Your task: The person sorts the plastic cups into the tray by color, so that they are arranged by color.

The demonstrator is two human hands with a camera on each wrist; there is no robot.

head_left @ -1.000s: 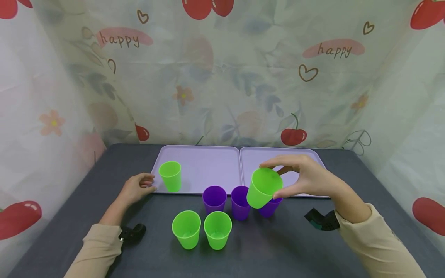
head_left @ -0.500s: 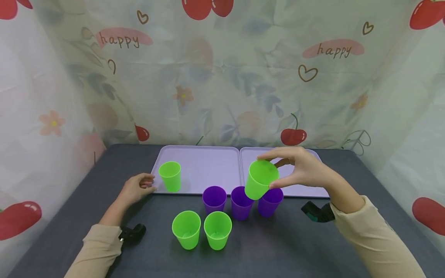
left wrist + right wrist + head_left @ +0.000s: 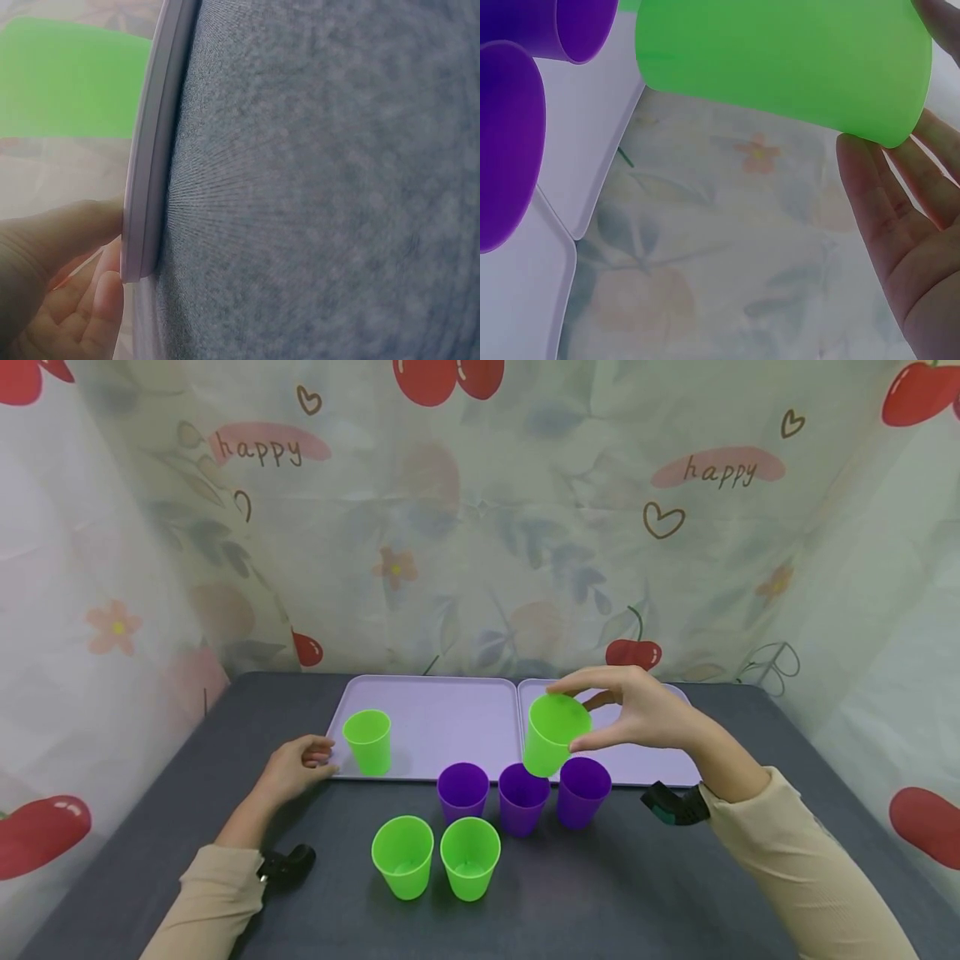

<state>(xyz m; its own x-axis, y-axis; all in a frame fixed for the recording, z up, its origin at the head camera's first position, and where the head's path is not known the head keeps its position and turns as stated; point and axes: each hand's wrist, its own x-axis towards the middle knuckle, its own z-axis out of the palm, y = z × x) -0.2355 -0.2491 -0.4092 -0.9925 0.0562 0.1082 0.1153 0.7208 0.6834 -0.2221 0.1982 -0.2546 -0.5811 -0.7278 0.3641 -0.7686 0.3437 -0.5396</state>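
In the head view my right hand (image 3: 637,714) pinches a bright green plastic cup (image 3: 553,735) by its rim, thumb on the near side and fingers on the far side. This cup hangs tilted over the right tray's (image 3: 660,764) near left part, partly in front of a purple cup (image 3: 522,802). The right wrist view shows the green cup (image 3: 780,60) sideways, with fingertips at its rim. My left hand (image 3: 292,767) grips the near left corner of the left light purple tray (image 3: 450,727). A green cup (image 3: 369,743) stands upright on that tray near the hand.
Two more purple cups (image 3: 462,792) (image 3: 582,793) stand in a row in front of the trays. Nearer to me are two upright green cups (image 3: 402,856) (image 3: 470,860). The table (image 3: 600,893) is dark grey, with a printed curtain (image 3: 480,527) behind.
My right hand has moved the held green cup up, away from me and slightly left, uncovering more of the right purple cup. The left hand stays put at the tray.
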